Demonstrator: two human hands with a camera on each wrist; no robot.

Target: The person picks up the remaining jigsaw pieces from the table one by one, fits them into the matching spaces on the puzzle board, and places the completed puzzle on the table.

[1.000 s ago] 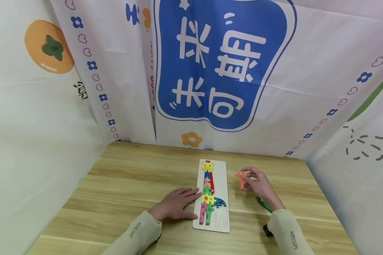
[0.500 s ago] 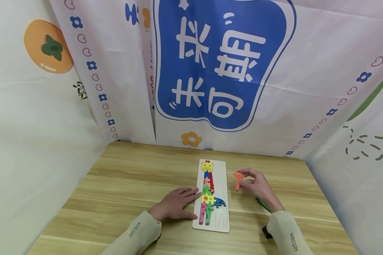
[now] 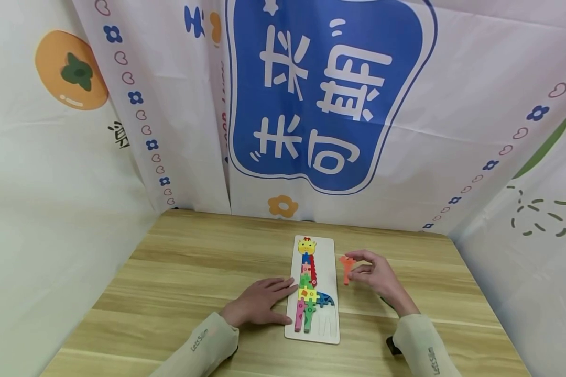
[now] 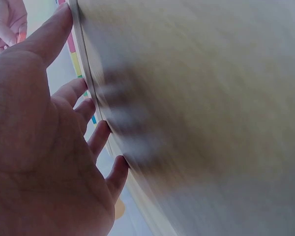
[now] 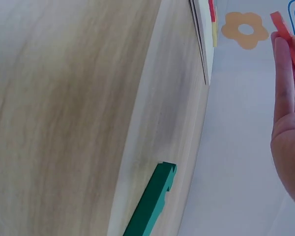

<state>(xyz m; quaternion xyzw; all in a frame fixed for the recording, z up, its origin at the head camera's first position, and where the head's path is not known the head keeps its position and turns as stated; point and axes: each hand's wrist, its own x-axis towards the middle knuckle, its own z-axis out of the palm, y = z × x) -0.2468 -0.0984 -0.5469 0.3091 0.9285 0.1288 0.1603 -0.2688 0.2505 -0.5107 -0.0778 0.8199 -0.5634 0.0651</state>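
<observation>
A white puzzle board lies on the table, with a giraffe of colourful pieces set along its left part. Thin outlines mark a bare spot at its lower right. My left hand rests beside it with spread fingers, the fingertips touching the board's left edge. To the right of the board, my right hand pinches an orange puzzle piece between thumb and fingers, raised above the table in the right wrist view. A green puzzle piece lies on the table below that hand, mostly hidden in the head view.
The wooden table reaches back to a printed curtain, with cloth walls at both sides. A small black object shows at the right sleeve.
My right hand has moved left toward the board with the orange puzzle piece in its pinch. My left hand and the board have stayed in place.
</observation>
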